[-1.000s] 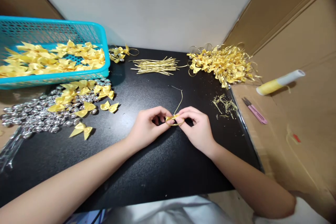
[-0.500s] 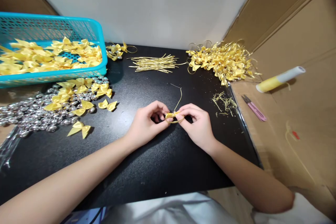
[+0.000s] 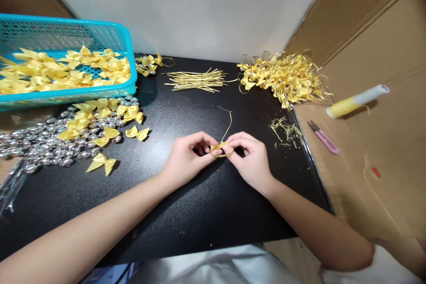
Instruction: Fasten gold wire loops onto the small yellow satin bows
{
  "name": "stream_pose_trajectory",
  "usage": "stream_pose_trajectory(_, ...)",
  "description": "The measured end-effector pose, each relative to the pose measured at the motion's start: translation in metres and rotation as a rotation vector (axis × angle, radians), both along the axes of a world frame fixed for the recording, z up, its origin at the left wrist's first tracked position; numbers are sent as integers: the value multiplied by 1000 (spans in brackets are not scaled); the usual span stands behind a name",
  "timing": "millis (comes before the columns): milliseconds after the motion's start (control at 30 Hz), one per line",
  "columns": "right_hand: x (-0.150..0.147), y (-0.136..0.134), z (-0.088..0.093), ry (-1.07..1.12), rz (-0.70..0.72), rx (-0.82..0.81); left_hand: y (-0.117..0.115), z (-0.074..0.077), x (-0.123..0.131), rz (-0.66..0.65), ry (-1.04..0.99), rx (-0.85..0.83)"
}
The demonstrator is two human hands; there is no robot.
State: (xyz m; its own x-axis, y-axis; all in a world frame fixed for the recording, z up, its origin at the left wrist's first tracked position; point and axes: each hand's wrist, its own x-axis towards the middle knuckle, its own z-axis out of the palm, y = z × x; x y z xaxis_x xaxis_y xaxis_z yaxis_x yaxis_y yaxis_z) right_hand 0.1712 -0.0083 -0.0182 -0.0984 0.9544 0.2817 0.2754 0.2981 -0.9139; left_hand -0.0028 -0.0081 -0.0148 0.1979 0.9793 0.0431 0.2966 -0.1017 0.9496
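Over the middle of the black table (image 3: 186,213), my left hand (image 3: 191,153) and my right hand (image 3: 251,155) pinch a small yellow ribbon bow (image 3: 219,145) from its two sides. A gold ring of wire or cord (image 3: 222,155) curves below the bow, between my fingertips. From behind the bow a thin gold tie (image 3: 229,125) rises away from me and bends sharply at its tip. Both thumbs and forefingers are closed; they partly hide the bow and how the ring joins it.
A blue basket (image 3: 128,82) of yellow bows stands at the left, silver beads (image 3: 40,153) before it. Cut gold ties (image 3: 198,80) lie at the back, beside heaped bow pieces (image 3: 286,77). Right of the table are pink-handled snips (image 3: 326,141) and a yellow-and-white roll (image 3: 357,101).
Both hands keep their pinch on the bow, almost still. The whole view has shifted very slightly.
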Motion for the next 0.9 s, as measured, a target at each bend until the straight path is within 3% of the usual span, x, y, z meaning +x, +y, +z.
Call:
stream_pose_trajectory(200, 1, 0, -2, 13, 5, -14, 1, -1, -2, -19, 5, 130)
stream_pose_trajectory(500, 2, 2, -2, 124, 3, -108, -1, 2, -5, -31, 295, 626)
stream_pose_trajectory(733, 1, 3, -2, 161, 12, -122, 2, 2, -5, 17, 452, 753)
stream_pose_trajectory(900, 0, 2, -2, 159, 16, -120, 4, 0, -5, 30, 442, 792)
